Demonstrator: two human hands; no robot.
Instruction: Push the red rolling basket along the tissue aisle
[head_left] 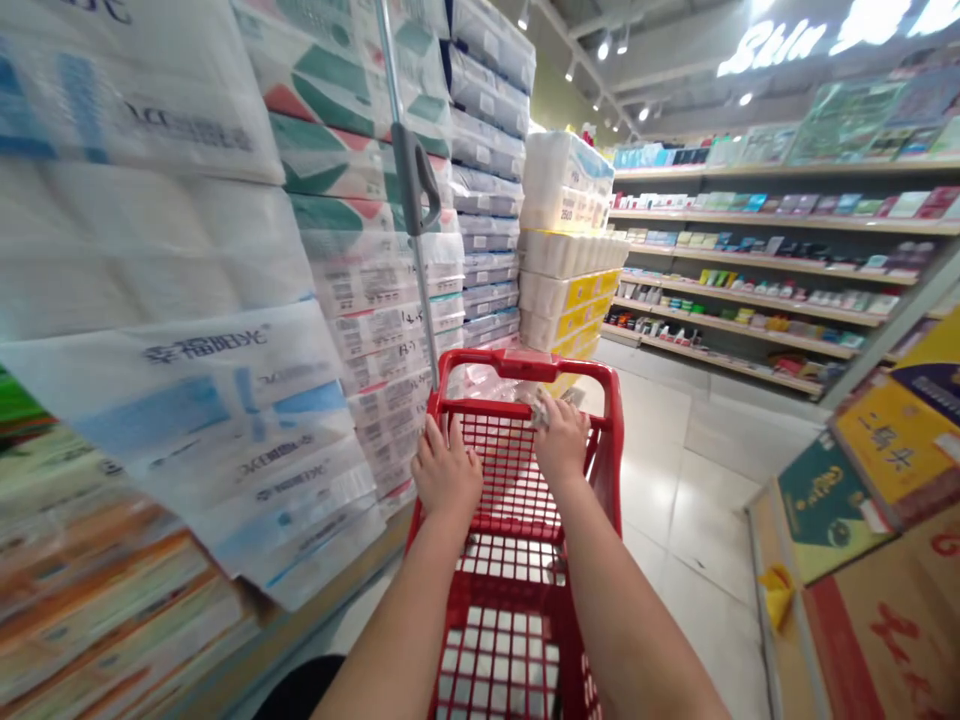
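My left hand: palm down at the left side of the red basket, fingers spread apart; how firmly it bears there I cannot tell.
My right hand: at the basket's crossbar, right of middle, fingers bent over it; a crumpled pale scrap at the fingertips, whether gripped I cannot tell.
Basket: one, red, open grid, directly under both my hands and forearms; looped handle at its far end.
Clear plastic: seen through the basket's handle opening; contents unclear.
Metal pole: slanting up from the basket's far left corner, fitted with a grey grip.
White packs: stacked left of the basket, printed in blue.
Green-patterned packs: stacked beyond the basket's far left corner.
Blue-grey packs: stacked behind those, farther from the basket.
Yellow-banded packs: piled just past the basket's handle.
Tiled floor: right of the basket.
Cartons: yellow, green and brown, well right of the basket.
Shelves: far beyond the basket, rows of small goods.
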